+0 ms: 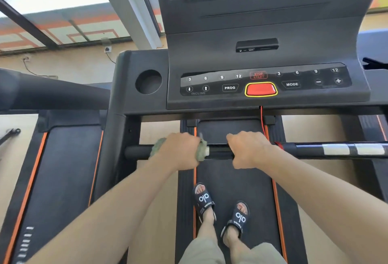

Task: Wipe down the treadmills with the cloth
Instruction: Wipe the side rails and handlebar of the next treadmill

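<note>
Head view: both forearms reach forward to the treadmill's handlebar. Left hand curls its fingers around the green cloth, wrapped on the bar's left section. Right hand grips the bare bar just right of it. Sandalled feet stand on the belt; the console lies beyond.
</note>
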A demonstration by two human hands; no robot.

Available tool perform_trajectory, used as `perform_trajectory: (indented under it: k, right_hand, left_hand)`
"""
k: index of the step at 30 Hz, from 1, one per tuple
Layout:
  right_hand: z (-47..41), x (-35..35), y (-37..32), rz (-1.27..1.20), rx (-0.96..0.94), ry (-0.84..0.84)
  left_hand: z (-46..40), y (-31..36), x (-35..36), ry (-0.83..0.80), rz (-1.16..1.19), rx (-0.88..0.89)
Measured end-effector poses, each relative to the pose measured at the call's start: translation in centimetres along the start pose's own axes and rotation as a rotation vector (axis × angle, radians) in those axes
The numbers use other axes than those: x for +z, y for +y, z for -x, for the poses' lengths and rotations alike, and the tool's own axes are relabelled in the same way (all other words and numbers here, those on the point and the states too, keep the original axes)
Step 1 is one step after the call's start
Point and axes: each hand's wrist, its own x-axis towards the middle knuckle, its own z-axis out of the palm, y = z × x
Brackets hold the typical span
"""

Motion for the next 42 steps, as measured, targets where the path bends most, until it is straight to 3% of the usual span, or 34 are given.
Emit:
perform_trajectory:
  k: [5,8,12,14,21,25,29,33,35,38,40,42]
  right_hand:
    - [0.0,1.2,0.9,-0.065,0.033,0.079]
    - [0.2,1.2,1.2,-0.060,0.002,0.093]
    - [0.7,1.2,1.0,-0.047,-0.020,0.097]
    - [0.7,1.2,0.8,-0.054,-0.022,0.107]
    - [0.2,1.4,1.2,-0.061,-0.013,0.111]
    - [0.5,1.5,1.7,-0.063,-0.038,0.107]
    - [0.5,1.4,1.4,-0.057,-0.050,0.118]
    - [0.2,1.5,0.9,-0.058,-0.031,0.123]
    - [0.2,1.4,0.9,-0.052,-0.026,0.110]
    - [0.3,1.2,1.0,-0.062,-0.016,0.088]
    - [0.4,1.1,1.3,-0.062,-0.028,0.085]
    - [0.6,1.1,1.4,-0.066,-0.042,0.089]
  left_hand:
    - [-3.1,7.3,-0.2,0.098,0.048,0.050]
    - [-0.8,3.2,0.0,0.103,0.023,0.069]
    - [4.8,-6.3,0.7,-0.089,-0.019,-0.145]
    - [4.7,-6.8,1.1,-0.086,-0.066,-0.199]
    - [-2.5,7.6,0.5,0.202,0.027,-0.047]
    - [0.6,1.8,2.6,0.423,-0.179,0.143]
    - [5.9,-8.1,4.9,0.480,-0.365,0.004]
    - [4.2,-4.8,4.5,0.534,-0.194,-0.075]
    - [1.2,1.0,3.1,0.476,-0.100,-0.051]
    - [-2.4,7.4,0.6,0.220,-0.002,-0.047]
    - [-3.1,6.8,-0.6,0.059,0.053,-0.012]
    - [-1.8,3.4,-2.3,-0.242,0.228,-0.048]
